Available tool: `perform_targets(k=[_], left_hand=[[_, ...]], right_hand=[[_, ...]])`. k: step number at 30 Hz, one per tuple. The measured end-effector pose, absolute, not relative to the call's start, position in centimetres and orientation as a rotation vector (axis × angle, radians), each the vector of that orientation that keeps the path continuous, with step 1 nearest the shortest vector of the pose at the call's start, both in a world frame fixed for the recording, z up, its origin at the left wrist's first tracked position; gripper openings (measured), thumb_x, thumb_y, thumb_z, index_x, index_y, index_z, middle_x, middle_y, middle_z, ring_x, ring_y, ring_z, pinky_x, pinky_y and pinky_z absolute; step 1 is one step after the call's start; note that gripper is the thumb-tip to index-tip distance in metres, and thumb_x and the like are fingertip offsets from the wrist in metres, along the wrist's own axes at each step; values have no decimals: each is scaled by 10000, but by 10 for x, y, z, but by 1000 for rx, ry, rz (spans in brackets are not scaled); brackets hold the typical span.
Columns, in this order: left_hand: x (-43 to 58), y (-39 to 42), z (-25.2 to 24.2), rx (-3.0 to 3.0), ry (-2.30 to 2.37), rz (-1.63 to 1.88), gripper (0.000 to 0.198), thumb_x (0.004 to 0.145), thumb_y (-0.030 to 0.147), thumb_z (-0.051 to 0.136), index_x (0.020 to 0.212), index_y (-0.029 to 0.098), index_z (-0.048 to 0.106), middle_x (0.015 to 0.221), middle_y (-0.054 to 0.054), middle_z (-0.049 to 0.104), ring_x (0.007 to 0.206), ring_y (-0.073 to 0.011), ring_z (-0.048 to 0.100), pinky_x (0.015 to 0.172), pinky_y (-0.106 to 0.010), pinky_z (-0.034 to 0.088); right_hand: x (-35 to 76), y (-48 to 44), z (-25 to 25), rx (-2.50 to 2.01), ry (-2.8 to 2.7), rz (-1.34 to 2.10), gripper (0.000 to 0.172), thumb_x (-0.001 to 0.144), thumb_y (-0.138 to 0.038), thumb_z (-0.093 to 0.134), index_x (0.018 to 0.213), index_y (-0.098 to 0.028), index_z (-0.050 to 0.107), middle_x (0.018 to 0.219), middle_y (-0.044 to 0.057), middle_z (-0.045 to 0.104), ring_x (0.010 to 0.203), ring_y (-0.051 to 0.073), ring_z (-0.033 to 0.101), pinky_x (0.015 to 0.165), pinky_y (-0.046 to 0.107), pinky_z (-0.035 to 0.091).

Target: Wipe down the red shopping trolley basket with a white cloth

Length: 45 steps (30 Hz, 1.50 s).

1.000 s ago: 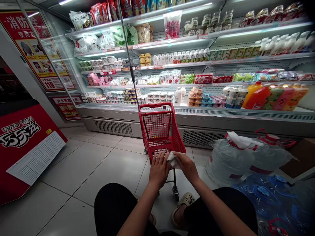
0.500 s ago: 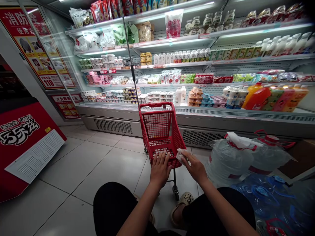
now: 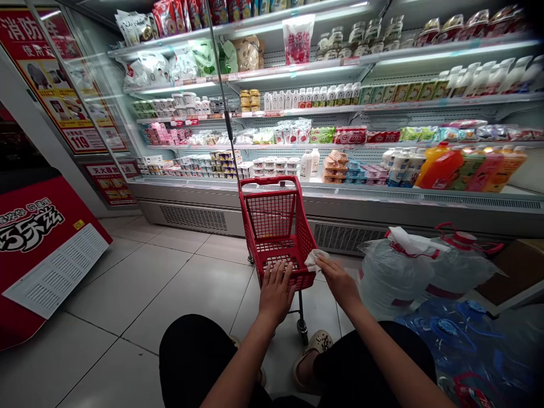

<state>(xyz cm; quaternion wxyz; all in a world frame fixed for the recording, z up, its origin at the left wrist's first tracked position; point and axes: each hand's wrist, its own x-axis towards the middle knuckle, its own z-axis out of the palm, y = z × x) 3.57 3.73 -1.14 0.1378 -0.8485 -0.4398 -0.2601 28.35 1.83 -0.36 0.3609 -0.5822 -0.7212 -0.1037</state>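
Observation:
A small red plastic shopping cart (image 3: 272,218) stands on the tiled floor between my knees and the fridge. My left hand (image 3: 275,292) rests on its near rim with the fingers stretched out, holding nothing. In my right hand (image 3: 340,283) a crumpled white tissue (image 3: 317,259) is pinched between thumb and fingers. That tissue lies against the cart's near right corner. Inside, the basket's grid floor shows bare. A thin dark pole (image 3: 227,113) rises from the cart's far left side.
An open dairy fridge (image 3: 263,209) with stocked shelves runs across the back. Large water jugs in clear plastic (image 3: 397,277) and blue-tinted bottles (image 3: 454,334) crowd the right. At left stands a red freezer (image 3: 51,249). My shoe (image 3: 317,351) is by the cart's wheel.
My right hand has shifted slightly up and outward along the cart's corner, and the tissue is spread more to the right. My left hand stays on the rim.

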Motion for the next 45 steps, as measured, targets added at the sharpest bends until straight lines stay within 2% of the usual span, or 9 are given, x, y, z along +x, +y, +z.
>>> perform_targets(k=[7,13,21,25,33,37,40,43,45], left_hand=[[43,34,-9,-2415,-1278,-722,751,1047,459,477,1687,212,171,1706,-92,336,1575,-272,304,1303,-501,234],[35,35,-7,-2425,-1266,-700,716,1062,454,459,1686,239,182,1709,-85,330,1566,-265,326,1293,-498,254],[37,36,-10,-2444,-1242,-686,730,1059,451,468,1689,242,164,1729,-75,284,1571,-260,315,1299,-487,242],[44,34,-11,-2446,-1251,-730,771,1050,460,479,1695,236,122,1733,-80,270,1579,-269,297,1303,-498,234],[36,35,-7,-2447,-1206,-696,790,1061,404,432,1694,165,25,1741,-95,238,1599,-239,257,1299,-456,255],[9,43,4,-2489,-1078,-644,721,1066,362,433,1689,185,117,1727,-68,289,1586,-212,290,1287,-404,288],[-10,53,12,-2458,-1138,-649,588,1070,339,440,1636,245,311,1665,-63,423,1555,-233,359,1283,-453,303],[-18,62,15,-2474,-1126,-641,460,1076,293,429,1535,300,470,1420,-42,661,1439,-224,517,1276,-474,321],[-16,64,13,-2467,-1144,-656,442,1067,264,443,1502,309,506,1260,-34,724,1366,-220,578,1273,-468,331]], right_hand=[[241,21,-30,-1361,-1960,-273,635,950,-41,438,1532,-273,542,1461,49,655,1287,250,651,1075,437,573],[228,24,-30,-1282,-1994,-203,673,968,-33,440,1571,-329,478,1486,14,635,1330,203,629,1108,402,553],[267,18,-23,-1487,-1826,-150,619,991,-109,477,1535,-401,514,1584,-2,537,1319,224,641,863,310,654],[252,16,-27,-1424,-1844,-167,685,967,-54,438,1576,-366,464,1520,23,605,1318,215,639,977,365,627],[214,11,-28,-1263,-1956,-243,773,923,0,428,1623,-325,386,1562,22,559,1360,196,608,1070,366,581],[257,8,-25,-1330,-1961,-278,730,926,-16,427,1586,-328,453,1547,0,575,1330,193,632,1026,349,605],[284,12,-25,-1431,-1876,-266,692,935,-34,416,1554,-331,502,1510,-2,613,1273,194,671,945,327,640],[290,22,-27,-1447,-1830,-226,678,941,-41,411,1539,-341,520,1478,-7,641,1264,191,676,955,335,636],[287,30,-28,-1441,-1815,-202,677,943,-48,418,1542,-348,515,1470,-12,648,1273,188,670,979,345,628]])
